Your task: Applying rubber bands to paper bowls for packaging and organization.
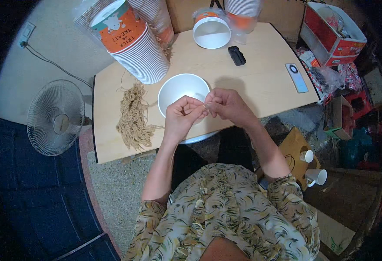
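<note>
Both my hands meet above the near rim of a white paper bucket [173,89], whose open mouth faces me. The thumb and fingers of my left hand [184,114] are pinched together. My right hand [229,105] pinches from the other side, its fingertips touching those of the left. A tiny tan bit that looks like string [205,106] shows between the fingertips; most of it is hidden. To the left of the bucket lies a tangled heap of tan string [133,119], with loose ends trailing toward my left wrist.
Behind stands a tall leaning stack of orange and white paper buckets [141,54]. Farther back are another bucket [212,35], a small black object [237,56] and a phone [296,78]. A fan [60,122] stands left of the table [260,82]; cartons [330,37] are at right.
</note>
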`<state>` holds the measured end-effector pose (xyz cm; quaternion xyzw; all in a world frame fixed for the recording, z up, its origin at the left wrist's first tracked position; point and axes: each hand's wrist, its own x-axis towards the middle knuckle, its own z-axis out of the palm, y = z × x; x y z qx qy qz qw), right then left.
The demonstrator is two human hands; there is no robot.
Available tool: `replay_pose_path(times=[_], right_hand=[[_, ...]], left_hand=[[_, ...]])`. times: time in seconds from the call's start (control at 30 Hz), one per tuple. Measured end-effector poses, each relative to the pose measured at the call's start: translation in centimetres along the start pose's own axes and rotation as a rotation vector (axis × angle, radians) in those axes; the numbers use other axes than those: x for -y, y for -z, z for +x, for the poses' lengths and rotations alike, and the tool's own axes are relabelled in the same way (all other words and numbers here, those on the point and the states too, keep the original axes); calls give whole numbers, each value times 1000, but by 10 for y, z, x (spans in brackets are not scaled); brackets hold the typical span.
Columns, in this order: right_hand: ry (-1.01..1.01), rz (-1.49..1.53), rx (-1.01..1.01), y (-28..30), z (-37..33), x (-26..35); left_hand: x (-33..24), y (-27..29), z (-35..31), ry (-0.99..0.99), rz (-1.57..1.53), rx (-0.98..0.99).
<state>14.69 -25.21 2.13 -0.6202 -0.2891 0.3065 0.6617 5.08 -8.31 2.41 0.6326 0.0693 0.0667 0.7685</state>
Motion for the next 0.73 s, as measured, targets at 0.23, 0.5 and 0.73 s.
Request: replay_pose_path(times=[0.23, 0.5, 0.73], right_hand=[[-113, 333, -43, -6, -3, -12], [-102, 219, -150, -8, -6, 5], [78, 10, -113, -3, -1, -3]], left_hand=[[4, 1, 2, -36, -42, -2], [4, 4, 2, -8, -30, -13], [-1, 3, 4, 46, -16, 21]])
